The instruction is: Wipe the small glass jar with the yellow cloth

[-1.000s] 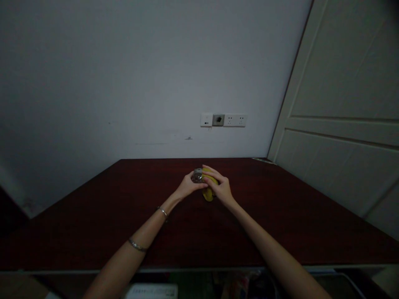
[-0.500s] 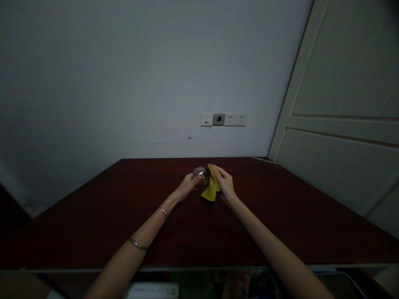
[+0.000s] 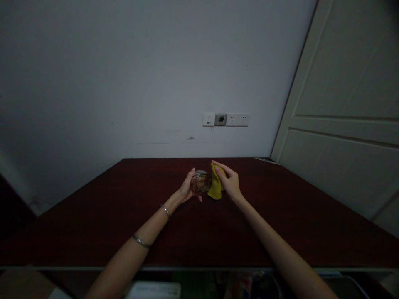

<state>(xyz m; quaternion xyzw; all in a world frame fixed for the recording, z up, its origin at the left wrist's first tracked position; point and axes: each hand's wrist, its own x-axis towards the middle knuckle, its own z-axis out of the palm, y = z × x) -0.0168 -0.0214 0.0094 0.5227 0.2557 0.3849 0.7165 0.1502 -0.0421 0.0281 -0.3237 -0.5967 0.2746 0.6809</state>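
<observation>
Over the dark red table, my left hand is wrapped round a clear glass cup from its left side. The cup is tilted so a round face of it points toward me; whether that is its mouth or its base I cannot tell. My right hand pinches a yellow cloth between thumb and fingers. The cloth hangs down just right of the cup, very close to it; whether they touch is unclear.
The table runs back to a pale wall with a row of sockets. A panelled door stands at the right. Below the table's front edge, a white box-like object and other dim items show.
The glass cup has turned in my left hand, its round face now toward me and my fingers showing beneath it. My right hand has drawn the cloth slightly to the right.
</observation>
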